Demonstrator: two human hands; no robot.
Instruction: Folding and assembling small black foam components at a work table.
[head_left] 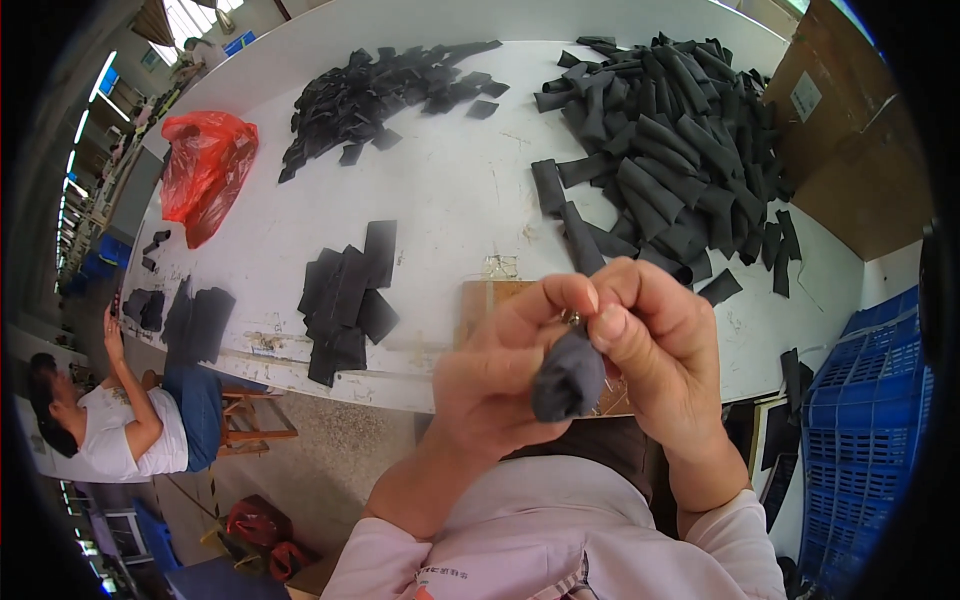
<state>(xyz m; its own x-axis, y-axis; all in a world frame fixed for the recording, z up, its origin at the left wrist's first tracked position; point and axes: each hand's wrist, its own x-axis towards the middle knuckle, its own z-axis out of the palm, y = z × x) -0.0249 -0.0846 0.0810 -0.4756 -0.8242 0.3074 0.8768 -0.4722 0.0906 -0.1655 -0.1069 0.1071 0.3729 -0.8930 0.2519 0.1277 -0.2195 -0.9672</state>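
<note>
Both your left hand (500, 375) and right hand (655, 345) pinch the soft, limp dark-grey fabric sleeve (568, 375) at its twelve-o'clock end; it looks light, so grip near the opening.

The upper end of the rolled dark grey fabric piece (569, 377) is hidden between the pinching fingertips of the left hand (500, 365) and the right hand (655, 345), and a small shiny metal part (574, 319) there is too small to tell. The brown wooden board (487, 305) on the white table (450, 190) lies largely behind both hands. The blue plastic crate (865, 400) is cut off by the dark rim
</note>
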